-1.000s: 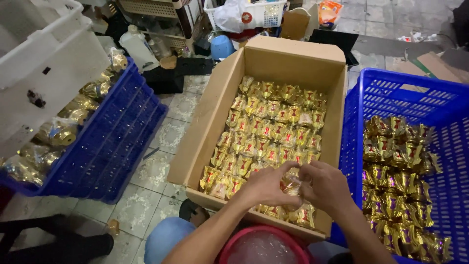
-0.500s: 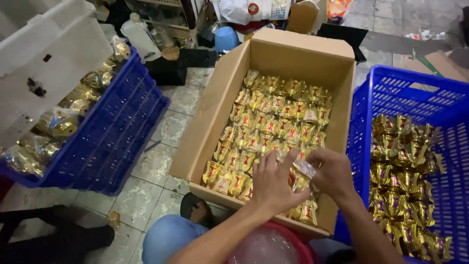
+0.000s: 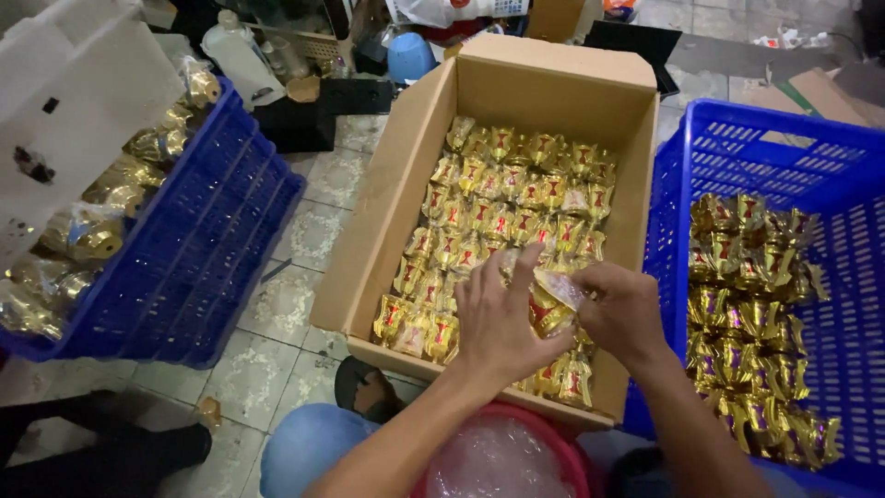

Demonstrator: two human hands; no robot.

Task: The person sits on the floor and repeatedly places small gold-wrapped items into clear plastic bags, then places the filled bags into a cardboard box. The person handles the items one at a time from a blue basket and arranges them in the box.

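- Tiled floor [image 3: 277, 304] carries an open cardboard box [image 3: 553, 92], with a blue crate [image 3: 765, 157] to its right and another blue crate [image 3: 184, 267] to its left.
- Both hands meet over the box's near right corner: left hand [image 3: 502, 323] and right hand [image 3: 627, 314], each grip closed on one gold-wrapped packet [image 3: 551, 300] held between them.
- Packet sits just above the near rows of gold packets [image 3: 498, 212], its long axis running roughly left to right.
- Neither hand is nearer; both touch it.

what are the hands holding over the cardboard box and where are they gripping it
Both the left hand and right hand pinch one small gold foil-wrapped piece in clear plastic at its opposite ends.
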